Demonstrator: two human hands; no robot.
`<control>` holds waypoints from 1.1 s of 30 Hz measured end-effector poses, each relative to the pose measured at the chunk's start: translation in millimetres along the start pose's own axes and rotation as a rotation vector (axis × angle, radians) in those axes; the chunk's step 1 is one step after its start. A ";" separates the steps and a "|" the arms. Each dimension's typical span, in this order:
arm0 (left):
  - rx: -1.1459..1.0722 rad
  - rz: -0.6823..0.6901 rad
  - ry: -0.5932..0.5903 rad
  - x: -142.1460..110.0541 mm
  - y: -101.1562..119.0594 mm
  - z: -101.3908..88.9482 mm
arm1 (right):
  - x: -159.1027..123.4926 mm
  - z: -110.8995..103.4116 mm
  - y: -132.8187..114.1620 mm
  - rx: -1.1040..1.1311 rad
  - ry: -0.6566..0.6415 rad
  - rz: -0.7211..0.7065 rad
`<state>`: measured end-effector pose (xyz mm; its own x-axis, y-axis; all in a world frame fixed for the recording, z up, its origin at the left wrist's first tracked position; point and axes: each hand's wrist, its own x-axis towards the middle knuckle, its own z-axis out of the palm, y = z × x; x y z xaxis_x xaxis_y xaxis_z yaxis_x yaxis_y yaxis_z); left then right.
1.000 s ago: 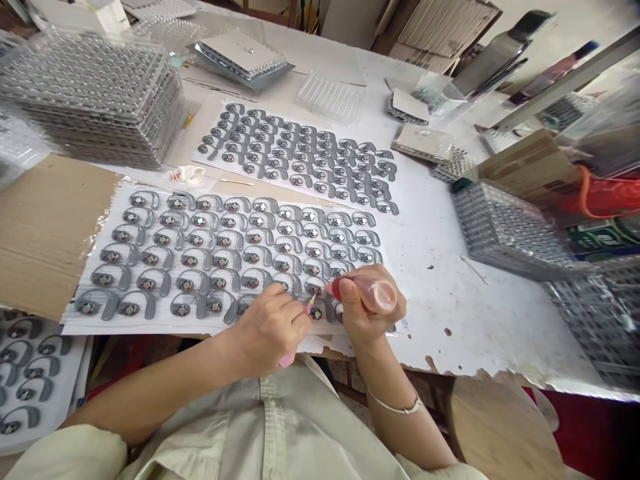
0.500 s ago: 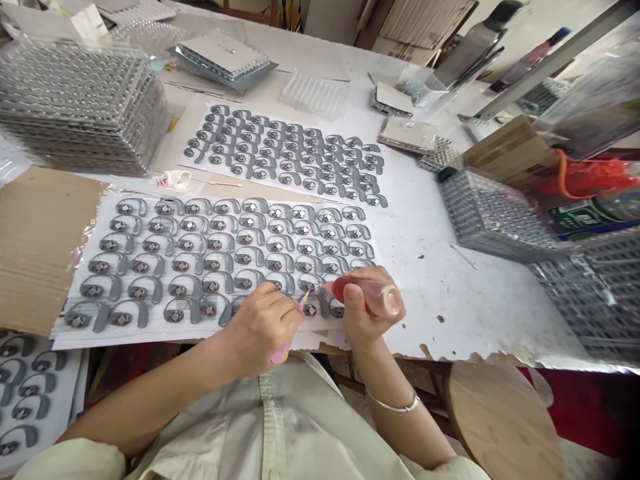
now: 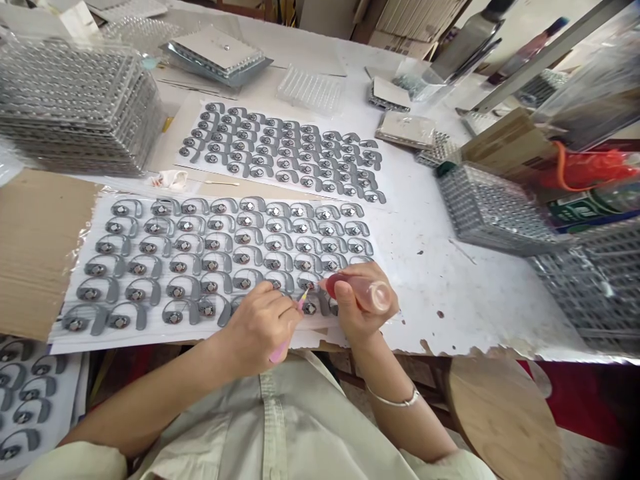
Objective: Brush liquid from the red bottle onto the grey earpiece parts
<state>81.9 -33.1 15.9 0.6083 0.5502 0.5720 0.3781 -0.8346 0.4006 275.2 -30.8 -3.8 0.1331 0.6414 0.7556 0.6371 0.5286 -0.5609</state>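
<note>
My left hand (image 3: 260, 327) is closed around a slim pink pen-like tool (image 3: 278, 352) with a pale pointed tip; its exact kind I cannot tell. In my right hand (image 3: 367, 320) is a small translucent squeeze bottle (image 3: 369, 294) with reddish liquid, tilted so its nozzle points left. Tool tip and nozzle meet closely over one grey hook-shaped earphone part (image 3: 307, 283) near the front of a white sheet (image 3: 165, 339). Rows of similar parts, each with a round metallic piece, cover this sheet. My hands hide some of the front ones.
Behind lies a second sheet of grey hooks (image 3: 285, 150). A tall stack of clear plastic trays (image 3: 75, 107) stands at left, more trays (image 3: 495, 210) at right. A cotton swab (image 3: 223, 183) and crumpled stained tissue (image 3: 170, 179) lie between the sheets. A round wooden stool (image 3: 505, 420) is below right.
The view has shifted slightly, so the table's contents sit a little further left. Both hands keep their grips, tool tip and nozzle still at the same part.
</note>
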 end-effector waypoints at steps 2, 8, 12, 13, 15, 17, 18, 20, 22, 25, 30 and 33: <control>-0.003 -0.006 -0.008 -0.1 -0.3 0.0 | 0.3 -0.6 -0.7 -0.013 0.011 -0.014; -0.034 -0.020 -0.033 0.5 -2.5 -0.8 | -1.0 -2.0 0.8 -0.019 0.019 -0.049; -0.061 -0.032 -0.049 0.1 -4.9 -1.0 | -0.2 -1.8 0.0 -0.029 0.018 -0.063; -0.069 -0.043 -0.061 0.2 -5.6 -1.3 | 0.3 -1.8 -0.4 -0.035 0.018 -0.072; -0.090 -0.064 -0.090 1.7 -7.1 -2.7 | 1.5 -1.7 -1.1 -0.043 0.016 -0.091; -0.109 -0.084 -0.115 5.2 -8.6 -5.4 | 2.6 -1.6 -1.5 -0.047 0.009 -0.102; -0.117 -0.092 -0.125 7.6 -9.3 -7.3 | 3.1 -1.6 -1.5 -0.047 0.005 -0.104; -0.141 -0.107 -0.150 13.2 -11.1 -11.7 | 3.6 -1.6 -1.5 -0.040 0.005 -0.116; -0.179 -0.127 -0.182 19.0 -13.3 -16.2 | 3.4 -1.7 -1.2 -0.032 0.002 -0.122; -0.227 -0.163 -0.240 27.2 -16.6 -21.8 | 2.3 -2.1 -0.6 -0.013 -0.012 -0.103; -0.253 -0.235 -0.321 39.6 -20.7 -27.0 | 1.9 -2.9 -0.6 0.006 -0.026 -0.091; -0.293 -0.268 -0.317 44.2 -23.3 -28.6 | 2.6 -3.1 -1.3 -0.003 -0.034 -0.107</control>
<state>80.0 11.4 52.4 0.7158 0.6708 0.1938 0.3665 -0.5972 0.7135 277.0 -31.6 0.0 0.0384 0.6001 0.7990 0.6483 0.5935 -0.4769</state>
